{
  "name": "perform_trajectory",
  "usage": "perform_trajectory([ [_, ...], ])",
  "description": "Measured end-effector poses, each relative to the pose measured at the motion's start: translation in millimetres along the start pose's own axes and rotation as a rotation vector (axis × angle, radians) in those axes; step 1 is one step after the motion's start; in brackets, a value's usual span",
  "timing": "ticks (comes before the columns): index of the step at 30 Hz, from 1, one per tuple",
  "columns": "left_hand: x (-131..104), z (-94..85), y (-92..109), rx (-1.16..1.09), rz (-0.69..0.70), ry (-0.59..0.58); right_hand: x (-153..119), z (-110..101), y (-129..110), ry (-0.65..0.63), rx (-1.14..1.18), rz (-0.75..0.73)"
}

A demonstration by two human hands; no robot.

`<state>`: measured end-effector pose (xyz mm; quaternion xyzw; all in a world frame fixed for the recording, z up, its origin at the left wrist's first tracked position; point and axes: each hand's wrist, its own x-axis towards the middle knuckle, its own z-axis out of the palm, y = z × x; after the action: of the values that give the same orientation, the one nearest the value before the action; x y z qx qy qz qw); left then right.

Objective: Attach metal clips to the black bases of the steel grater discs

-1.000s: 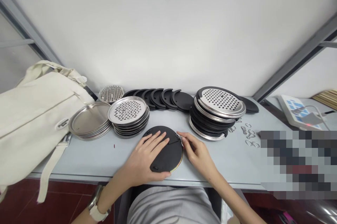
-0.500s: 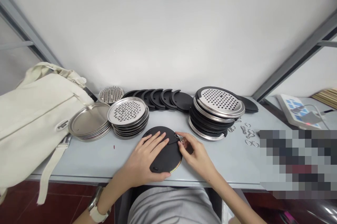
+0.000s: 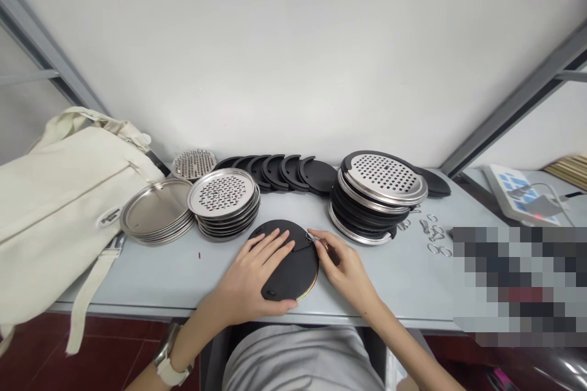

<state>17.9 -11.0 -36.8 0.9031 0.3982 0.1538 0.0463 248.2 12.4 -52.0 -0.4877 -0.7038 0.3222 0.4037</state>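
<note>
A round black plastic disc (image 3: 293, 271) lies on the table in front of me, with a thin gold-coloured line along its lower right edge. My left hand (image 3: 257, 271) rests flat on its left part, fingers spread. At the disc's upper right rim my right hand (image 3: 342, 265) pinches a small metal clip (image 3: 310, 236), mostly hidden by the fingers. Just behind stands a stack of steel grater plates (image 3: 223, 194). To the right, grater plates and black holders form a taller stack (image 3: 384, 177).
Plain steel discs (image 3: 158, 210) are piled beside a cream bag (image 3: 59, 207) on the left. Several black crescent-rimmed discs (image 3: 318, 175) overlap along the wall, near another grater plate (image 3: 193, 164). Loose metal rings and clips (image 3: 433, 232) lie to the right. A blurred patch covers the far right.
My right fingers have shifted slightly and closed further over the metal clip, so less of it shows. My left hand and the disc stay in place.
</note>
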Motion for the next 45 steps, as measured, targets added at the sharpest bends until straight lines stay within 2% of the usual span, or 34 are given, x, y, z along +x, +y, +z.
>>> perform_trajectory([
  [45, -0.5, 0.2, -0.7, -0.025, -0.020, -0.028, 0.5, 0.6, 2.0, -0.006, -0.014, 0.002],
])
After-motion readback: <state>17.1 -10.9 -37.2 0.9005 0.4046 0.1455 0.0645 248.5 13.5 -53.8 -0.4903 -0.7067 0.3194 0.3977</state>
